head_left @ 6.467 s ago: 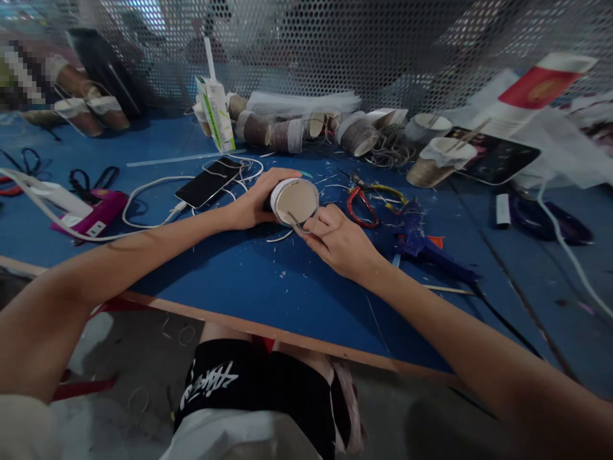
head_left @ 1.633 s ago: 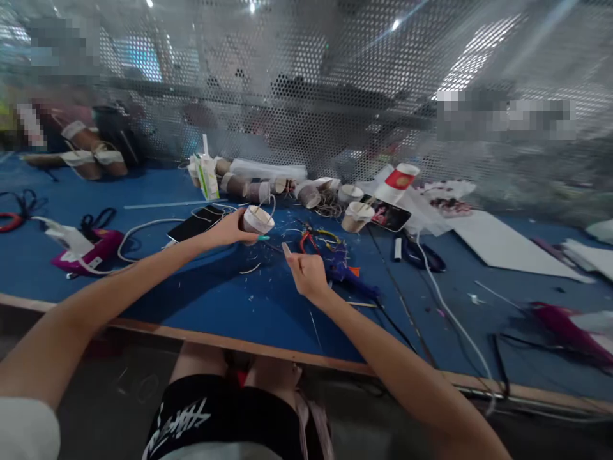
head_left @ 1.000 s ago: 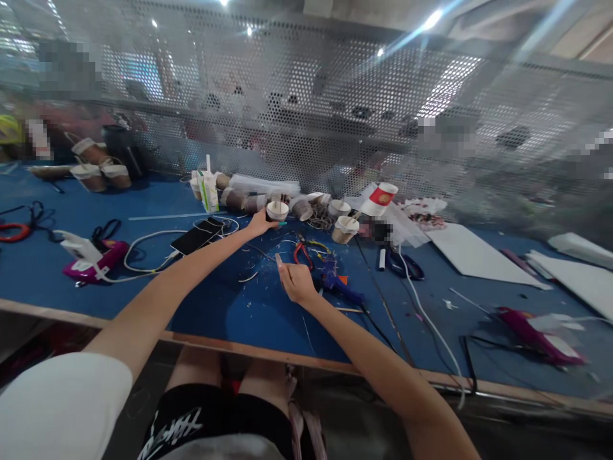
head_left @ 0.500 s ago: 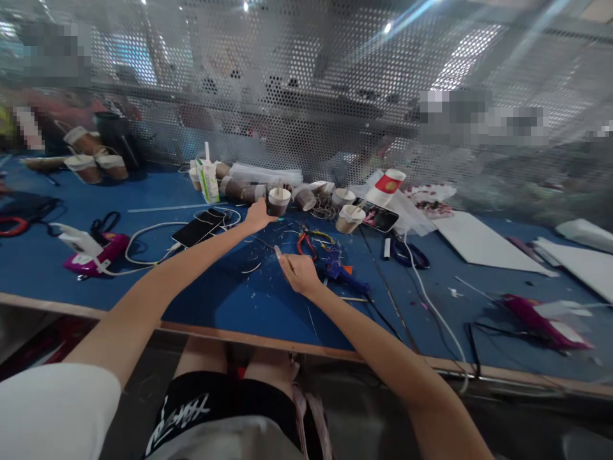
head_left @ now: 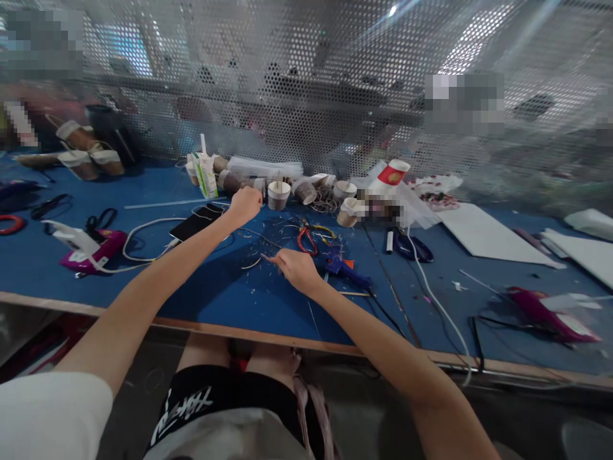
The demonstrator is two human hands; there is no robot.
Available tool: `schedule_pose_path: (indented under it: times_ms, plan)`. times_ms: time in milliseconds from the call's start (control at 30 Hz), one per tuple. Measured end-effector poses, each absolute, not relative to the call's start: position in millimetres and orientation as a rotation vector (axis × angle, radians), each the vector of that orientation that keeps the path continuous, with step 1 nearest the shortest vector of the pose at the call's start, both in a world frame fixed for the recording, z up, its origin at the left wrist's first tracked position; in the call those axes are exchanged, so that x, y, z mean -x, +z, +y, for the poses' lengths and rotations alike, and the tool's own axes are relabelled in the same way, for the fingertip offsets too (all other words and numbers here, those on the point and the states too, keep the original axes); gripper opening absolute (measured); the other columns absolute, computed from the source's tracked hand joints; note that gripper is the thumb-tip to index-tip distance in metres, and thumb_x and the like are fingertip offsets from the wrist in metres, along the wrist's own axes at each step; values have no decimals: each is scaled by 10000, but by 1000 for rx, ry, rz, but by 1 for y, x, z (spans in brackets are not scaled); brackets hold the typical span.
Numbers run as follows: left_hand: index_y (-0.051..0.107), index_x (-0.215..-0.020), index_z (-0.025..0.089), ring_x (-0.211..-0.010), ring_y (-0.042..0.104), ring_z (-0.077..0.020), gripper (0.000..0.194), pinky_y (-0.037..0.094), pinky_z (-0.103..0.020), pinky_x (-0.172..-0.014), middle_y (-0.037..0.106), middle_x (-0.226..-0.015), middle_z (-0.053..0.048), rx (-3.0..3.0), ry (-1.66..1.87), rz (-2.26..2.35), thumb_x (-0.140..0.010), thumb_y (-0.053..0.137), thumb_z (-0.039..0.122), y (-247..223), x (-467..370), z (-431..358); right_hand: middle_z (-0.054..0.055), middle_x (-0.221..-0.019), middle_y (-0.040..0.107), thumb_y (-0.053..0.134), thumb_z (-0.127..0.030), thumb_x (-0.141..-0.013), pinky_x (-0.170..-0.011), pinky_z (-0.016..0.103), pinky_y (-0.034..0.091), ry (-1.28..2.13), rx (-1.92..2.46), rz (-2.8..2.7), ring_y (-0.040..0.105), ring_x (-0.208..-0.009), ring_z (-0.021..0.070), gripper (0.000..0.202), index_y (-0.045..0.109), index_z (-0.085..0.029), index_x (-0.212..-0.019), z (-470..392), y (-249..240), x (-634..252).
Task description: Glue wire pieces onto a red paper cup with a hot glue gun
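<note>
My left hand (head_left: 246, 206) is closed above the blue table, near the row of small brown cups; what its fingers pinch is too small to make out. A thin strand (head_left: 261, 237) runs between the two hands. Further right and nearer me, my right hand (head_left: 293, 267) is closed, with fingertips pressed together on something hidden. Red-handled pliers (head_left: 306, 241) and a blue glue gun (head_left: 345, 269) lie just right of it. Behind stands a paper cup (head_left: 278, 195) with a white rim. Small scraps are scattered around the hands.
A black phone (head_left: 197, 222) with a white cable lies left. A purple tool (head_left: 96, 252) is farther left, another (head_left: 550, 313) at right. Scissors (head_left: 414, 246) and white boards (head_left: 493, 235) lie right. A perforated metal screen (head_left: 306, 83) stands behind.
My left hand has moved left and slightly up, and its fingers have folded in. My right hand has shifted little. The view has shifted slightly.
</note>
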State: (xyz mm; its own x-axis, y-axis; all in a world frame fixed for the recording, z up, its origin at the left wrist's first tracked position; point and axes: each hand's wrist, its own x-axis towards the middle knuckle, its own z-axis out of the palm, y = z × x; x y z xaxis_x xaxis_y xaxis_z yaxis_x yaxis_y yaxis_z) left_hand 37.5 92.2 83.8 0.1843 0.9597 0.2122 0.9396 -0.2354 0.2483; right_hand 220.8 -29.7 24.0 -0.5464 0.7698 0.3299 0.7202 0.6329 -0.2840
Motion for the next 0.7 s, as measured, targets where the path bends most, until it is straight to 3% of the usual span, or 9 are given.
schedule_pose_path:
  times_ms: [200,467,567,633,700]
  plan:
    - [645,-1250,124,-1102,683,-337,388,514,-443,-930,708,-1158,-216,-2462,344,1916,-968,405,242,73,-47,85,45,-665,652,411,-382,-1047,-594,244,365,149,1116,-2433,615,-646,139,431,552,-186,-690,-28,20,-225]
    - [744,-1030,122,-1081,688,-328,399,522,-370,-867,737,-1097,-194,-2571,229,1854,-987,455,394,71,-39,94,46,-633,615,398,-404,-1041,-593,272,384,122,1027,-2370,584,-615,154,443,532,-208,-668,-25,17,-228]
    - [714,-1104,163,-1022,702,-257,319,511,-310,-820,745,-1072,-142,-2616,334,1834,-994,438,278,67,-31,97,52,-664,621,429,-424,-1022,-618,285,415,84,1033,-2309,580,-651,165,406,553,-211,-700,-34,27,-228]
    - [649,-1228,202,-1092,674,-226,327,498,-293,-836,709,-1191,-110,-2667,457,1807,-971,448,177,59,-25,98,64,-738,644,414,-433,-1022,-664,298,458,46,1054,-2241,595,-708,173,369,582,-209,-781,-40,38,-229]
    - [688,-1112,193,-1067,668,-227,249,491,-293,-801,709,-1144,-102,-2707,539,1784,-948,501,182,49,-21,99,72,-838,659,400,-442,-1023,-714,318,497,35,1078,-2115,610,-763,176,331,598,-211,-894,-41,55,-236]
